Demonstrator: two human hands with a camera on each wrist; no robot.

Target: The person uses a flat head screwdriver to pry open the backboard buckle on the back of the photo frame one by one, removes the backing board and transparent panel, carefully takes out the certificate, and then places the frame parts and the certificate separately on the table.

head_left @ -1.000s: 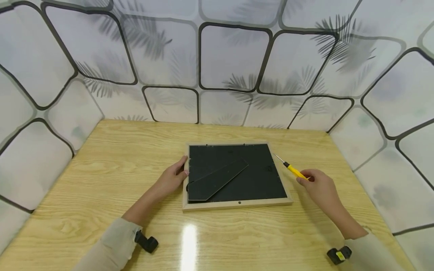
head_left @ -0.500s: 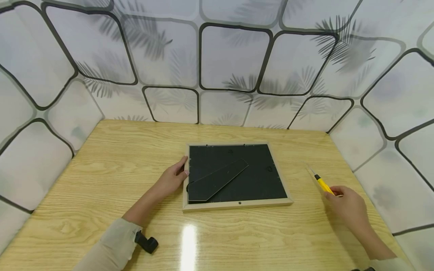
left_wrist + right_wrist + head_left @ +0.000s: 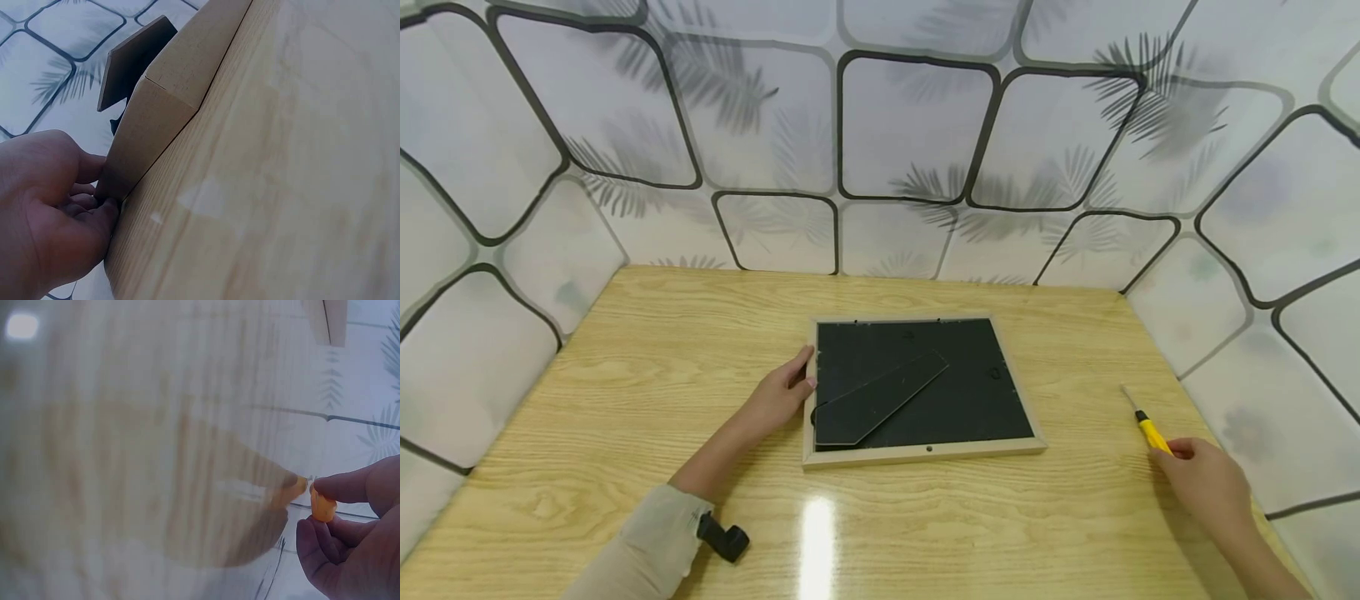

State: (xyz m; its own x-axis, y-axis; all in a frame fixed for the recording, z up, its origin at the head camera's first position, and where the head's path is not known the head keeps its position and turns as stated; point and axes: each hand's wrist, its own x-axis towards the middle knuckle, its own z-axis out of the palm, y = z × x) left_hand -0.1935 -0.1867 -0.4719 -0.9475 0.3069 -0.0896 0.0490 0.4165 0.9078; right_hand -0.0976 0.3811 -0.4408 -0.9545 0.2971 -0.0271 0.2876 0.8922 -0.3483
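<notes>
A picture frame (image 3: 925,451) with a pale wooden border lies face down on the table, its black backing and folded stand leg (image 3: 880,402) facing up. My left hand (image 3: 777,398) grips the frame's left edge. In the left wrist view, the fingers of this left hand (image 3: 56,212) bear on the wooden side (image 3: 147,131), and the stand leg (image 3: 134,59) juts up a little behind. Off to the right, my right hand (image 3: 1206,487) pinches the yellow handle of a small screwdriver (image 3: 1152,435), its thin shaft directed away from me. The right wrist view shows the orange-looking handle end (image 3: 322,506) between thumb and fingers.
The glossy wood-grain table (image 3: 685,333) reflects a bright light near its front. Patterned panels (image 3: 917,125) stand along the back and both sides. A small black camera (image 3: 724,537) is strapped to the left sleeve.
My right hand has carried the screwdriver away from the frame's right edge, toward the right and nearer to me. The left hand and the picture frame have stayed in place.
</notes>
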